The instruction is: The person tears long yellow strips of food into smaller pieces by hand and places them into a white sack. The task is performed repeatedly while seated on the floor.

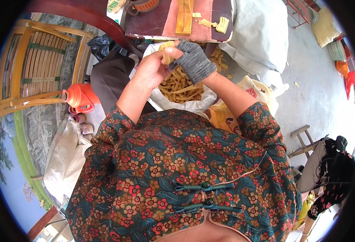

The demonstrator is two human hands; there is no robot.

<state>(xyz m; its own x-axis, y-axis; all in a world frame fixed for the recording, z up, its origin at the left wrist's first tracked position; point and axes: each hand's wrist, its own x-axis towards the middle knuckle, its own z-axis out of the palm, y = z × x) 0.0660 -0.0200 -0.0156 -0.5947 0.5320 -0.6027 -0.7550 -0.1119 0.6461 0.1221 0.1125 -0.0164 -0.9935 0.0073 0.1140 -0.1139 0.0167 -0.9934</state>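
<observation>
My bare left hand (151,72) and my right hand (194,62), in a grey knitted fingerless glove, meet above an open white sack. Both grip a small folded piece of yellowish strip material (167,52), pinched by thumbs and fingers. My fingers partly hide the piece. Below them, the white sack (200,105) holds many tan, curled strips (180,89). Just beyond my hands stands a dark red tabletop (148,25) with a pink cloth (170,21). On the cloth rests a long, amber-coloured block (184,18), and several pale yellow strip pieces (222,24) lie to its right.
An orange thermos flask (82,96) and a folded wooden-slat frame (44,60) stand at left. A large white sack (259,33) leans right of the table. A seated person (331,169) is at lower right, near a wooden stool (303,142). An orange-brown basket-patterned cup (145,5) sits on the table.
</observation>
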